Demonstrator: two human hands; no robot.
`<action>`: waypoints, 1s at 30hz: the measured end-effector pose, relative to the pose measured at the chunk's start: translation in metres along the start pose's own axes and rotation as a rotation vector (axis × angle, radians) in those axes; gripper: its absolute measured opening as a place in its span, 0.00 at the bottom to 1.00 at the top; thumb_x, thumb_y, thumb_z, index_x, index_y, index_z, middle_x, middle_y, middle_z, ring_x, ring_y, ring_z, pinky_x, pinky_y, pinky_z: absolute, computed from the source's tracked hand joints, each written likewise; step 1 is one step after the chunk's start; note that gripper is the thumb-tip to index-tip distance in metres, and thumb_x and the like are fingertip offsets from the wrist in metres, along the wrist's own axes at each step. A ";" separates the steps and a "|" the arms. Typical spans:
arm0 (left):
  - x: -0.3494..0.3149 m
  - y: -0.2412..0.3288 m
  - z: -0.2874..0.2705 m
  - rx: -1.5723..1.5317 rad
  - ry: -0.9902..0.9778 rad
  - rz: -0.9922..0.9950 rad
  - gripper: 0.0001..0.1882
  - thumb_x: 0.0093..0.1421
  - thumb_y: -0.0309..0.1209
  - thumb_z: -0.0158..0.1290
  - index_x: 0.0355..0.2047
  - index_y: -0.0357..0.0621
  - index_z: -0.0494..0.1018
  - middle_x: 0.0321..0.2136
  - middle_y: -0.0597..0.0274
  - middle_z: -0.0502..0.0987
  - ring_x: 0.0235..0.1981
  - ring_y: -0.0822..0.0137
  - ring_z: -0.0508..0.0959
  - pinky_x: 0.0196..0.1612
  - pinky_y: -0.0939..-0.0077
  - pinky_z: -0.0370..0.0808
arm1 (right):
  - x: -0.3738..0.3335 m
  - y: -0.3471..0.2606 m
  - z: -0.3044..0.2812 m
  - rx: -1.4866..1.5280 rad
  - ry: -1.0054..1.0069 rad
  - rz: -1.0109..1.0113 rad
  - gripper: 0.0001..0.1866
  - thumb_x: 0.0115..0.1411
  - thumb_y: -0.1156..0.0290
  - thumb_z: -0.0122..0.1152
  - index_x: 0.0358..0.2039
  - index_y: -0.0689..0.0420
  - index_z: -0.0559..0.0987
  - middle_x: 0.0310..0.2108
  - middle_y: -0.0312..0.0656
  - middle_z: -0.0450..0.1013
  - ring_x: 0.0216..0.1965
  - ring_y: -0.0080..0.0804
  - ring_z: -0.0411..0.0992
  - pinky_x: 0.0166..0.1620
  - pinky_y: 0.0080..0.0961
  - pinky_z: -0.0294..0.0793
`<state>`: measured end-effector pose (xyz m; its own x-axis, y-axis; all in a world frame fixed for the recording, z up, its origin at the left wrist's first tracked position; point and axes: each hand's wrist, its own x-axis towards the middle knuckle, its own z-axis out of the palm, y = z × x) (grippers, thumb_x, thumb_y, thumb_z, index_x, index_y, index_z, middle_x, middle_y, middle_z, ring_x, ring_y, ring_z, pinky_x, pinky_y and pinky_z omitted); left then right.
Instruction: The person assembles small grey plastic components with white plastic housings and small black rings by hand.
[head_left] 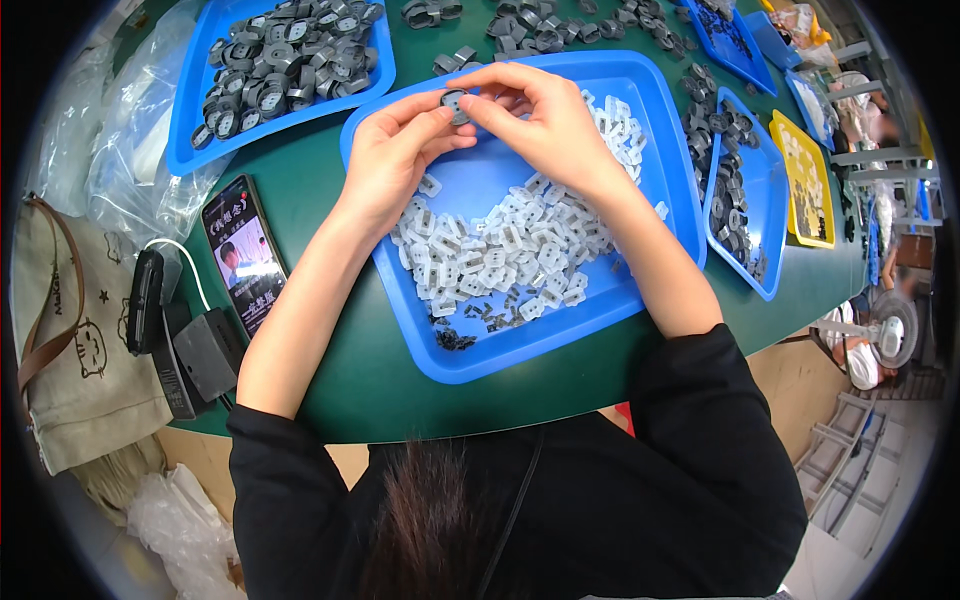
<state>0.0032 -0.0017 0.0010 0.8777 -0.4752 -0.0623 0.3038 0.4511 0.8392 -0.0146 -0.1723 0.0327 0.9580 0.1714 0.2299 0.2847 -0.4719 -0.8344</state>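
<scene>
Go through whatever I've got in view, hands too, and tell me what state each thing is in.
Left hand: pinching the gray part.
Right hand: also pinching it.
Gray part: held between both hands.
Middle tray: partly filled with loose white pieces.
Upper-left tray: heaped with gray pieces.
Yellow tray: holding small pieces.
Phone: screen lit.
Fan: cannot tell whether it is spinning.

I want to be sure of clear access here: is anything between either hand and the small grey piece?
Nothing visible is in between: the left hand and right hand both touch the grey piece. The loose white pieces lie in the blue tray, apart from it.
</scene>
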 end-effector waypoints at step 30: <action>0.002 0.001 -0.002 0.071 0.075 -0.001 0.14 0.58 0.27 0.52 0.41 0.30 0.69 0.34 0.53 0.76 0.34 0.65 0.78 0.42 0.76 0.76 | 0.004 0.009 0.002 0.282 -0.028 0.032 0.15 0.55 0.63 0.58 0.38 0.60 0.78 0.28 0.37 0.76 0.29 0.20 0.71 0.34 0.17 0.71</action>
<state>0.0062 -0.0011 0.0006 0.9035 -0.4165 -0.1014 0.2802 0.3950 0.8749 -0.0083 -0.1745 0.0253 0.9639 0.1857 0.1909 0.2299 -0.2190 -0.9482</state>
